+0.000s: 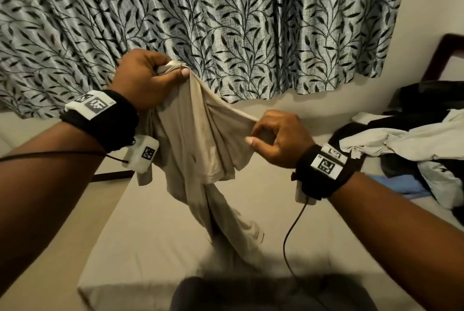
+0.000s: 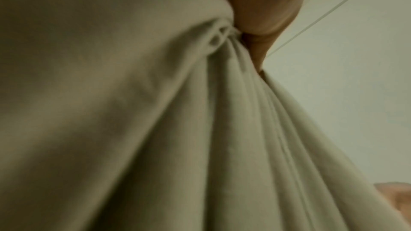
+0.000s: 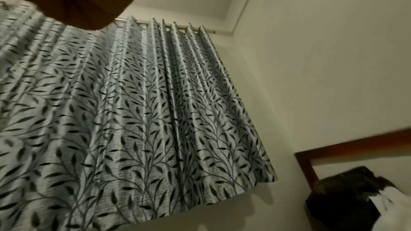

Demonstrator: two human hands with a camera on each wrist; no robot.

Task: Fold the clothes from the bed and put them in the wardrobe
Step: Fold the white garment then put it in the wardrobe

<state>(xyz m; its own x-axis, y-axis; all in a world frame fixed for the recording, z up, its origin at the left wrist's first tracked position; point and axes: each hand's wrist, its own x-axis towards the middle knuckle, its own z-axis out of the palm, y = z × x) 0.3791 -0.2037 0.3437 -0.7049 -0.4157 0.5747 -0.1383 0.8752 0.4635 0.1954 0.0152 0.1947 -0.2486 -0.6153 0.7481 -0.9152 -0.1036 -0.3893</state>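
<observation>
The beige garment (image 1: 200, 140) hangs in the air above the bed (image 1: 155, 230), gathered at its top in the left hand (image 1: 145, 77) and stretched sideways to the right hand (image 1: 278, 137). Its lower end trails down toward the mattress below the fingers. Right of the right hand, a pile of dark and pale clothes (image 1: 414, 145) lies on the bed. A leaf-patterned curtain (image 1: 226, 22) hangs beyond the fingers. The left fingers are curled tight round bunched cloth; the right fingers (image 1: 253, 141) pinch one edge. The left wrist view shows the gathered folds (image 2: 222, 94) close up; the right wrist view shows only curtain (image 3: 133, 111), wall and headboard (image 3: 333, 147).
</observation>
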